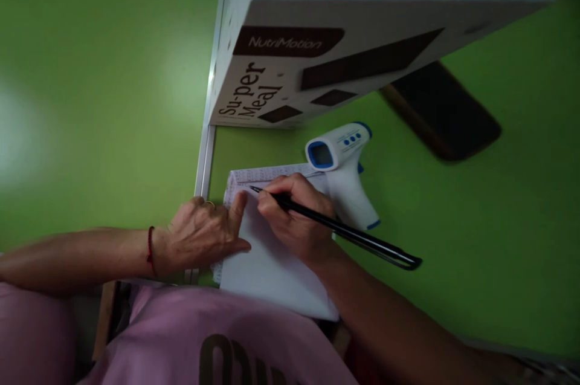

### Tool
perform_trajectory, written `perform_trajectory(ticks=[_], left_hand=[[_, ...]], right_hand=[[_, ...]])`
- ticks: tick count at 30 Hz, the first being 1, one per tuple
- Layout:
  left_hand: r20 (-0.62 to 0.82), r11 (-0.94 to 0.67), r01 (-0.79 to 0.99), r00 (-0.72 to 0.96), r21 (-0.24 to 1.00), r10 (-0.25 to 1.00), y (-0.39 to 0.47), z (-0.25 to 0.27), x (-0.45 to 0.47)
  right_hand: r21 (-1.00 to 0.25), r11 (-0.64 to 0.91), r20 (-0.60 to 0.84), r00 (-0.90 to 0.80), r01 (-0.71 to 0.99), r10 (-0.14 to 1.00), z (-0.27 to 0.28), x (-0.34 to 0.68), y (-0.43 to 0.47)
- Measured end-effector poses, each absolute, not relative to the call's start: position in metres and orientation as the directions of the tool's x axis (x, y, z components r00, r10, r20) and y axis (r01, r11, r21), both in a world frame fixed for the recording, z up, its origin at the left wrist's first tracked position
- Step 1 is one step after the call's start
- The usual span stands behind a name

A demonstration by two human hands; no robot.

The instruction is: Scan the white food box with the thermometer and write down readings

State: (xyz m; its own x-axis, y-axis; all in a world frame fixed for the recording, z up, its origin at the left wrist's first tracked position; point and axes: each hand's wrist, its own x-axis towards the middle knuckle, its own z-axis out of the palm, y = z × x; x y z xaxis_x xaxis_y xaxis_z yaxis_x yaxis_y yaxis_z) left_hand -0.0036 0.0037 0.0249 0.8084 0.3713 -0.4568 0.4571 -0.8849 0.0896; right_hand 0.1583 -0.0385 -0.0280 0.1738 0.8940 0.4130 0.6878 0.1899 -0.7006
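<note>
A black pen (317, 214) is held in my right hand (296, 210), its tip at the upper part of a white notebook page (272, 276). The fingers of that hand are closed around the barrel. My left hand (206, 231) lies on the notebook's left edge, thumb and index finger stretched apart, the other fingers partly hidden. Folded-back pages with writing (267, 175) show along the notebook's top. Just beyond my right hand, a white and blue infrared thermometer (348, 188) lies by the notebook's upper right corner.
A large white box (272, 95) labelled "Su-per Meal" stands behind the notebook. To its right a dark phone in a brown case (448, 113) lies on the green table (453, 240). A metal strip (206, 155) runs along a seam in the tabletop.
</note>
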Motion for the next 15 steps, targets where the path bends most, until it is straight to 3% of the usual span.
perform_trajectory(ticks=[3, 6, 10, 12, 15], left_hand=[[-0.412, -0.880, 0.469, 0.819, 0.077, 0.400, 0.002, 0.023, -0.005], [-0.359, -0.877, 0.473, 0.836, 0.084, 0.416, 0.001, 0.021, -0.008], [-0.263, -0.865, 0.489, 0.854, 0.116, 0.448, 0.006, 0.025, -0.014], [-0.122, -0.838, 0.512, 0.859, 0.188, 0.497, 0.015, 0.034, -0.018], [0.176, -0.732, 0.548, 0.739, 0.405, 0.650, 0.036, 0.048, -0.023]], right_hand=[[-0.648, 0.227, 0.446, 0.120, 0.727, 0.887, -0.016, 0.167, -0.042], [-0.525, 0.364, 0.466, -0.098, 0.770, 0.879, -0.002, 0.178, -0.049], [-0.284, 0.423, 0.322, -0.330, 0.861, 0.887, 0.004, 0.182, -0.057], [-0.204, 0.437, 0.277, -0.376, 0.876, 0.884, 0.007, 0.184, -0.059], [-0.165, 0.431, 0.311, -0.367, 0.887, 0.877, 0.012, 0.197, -0.058]])
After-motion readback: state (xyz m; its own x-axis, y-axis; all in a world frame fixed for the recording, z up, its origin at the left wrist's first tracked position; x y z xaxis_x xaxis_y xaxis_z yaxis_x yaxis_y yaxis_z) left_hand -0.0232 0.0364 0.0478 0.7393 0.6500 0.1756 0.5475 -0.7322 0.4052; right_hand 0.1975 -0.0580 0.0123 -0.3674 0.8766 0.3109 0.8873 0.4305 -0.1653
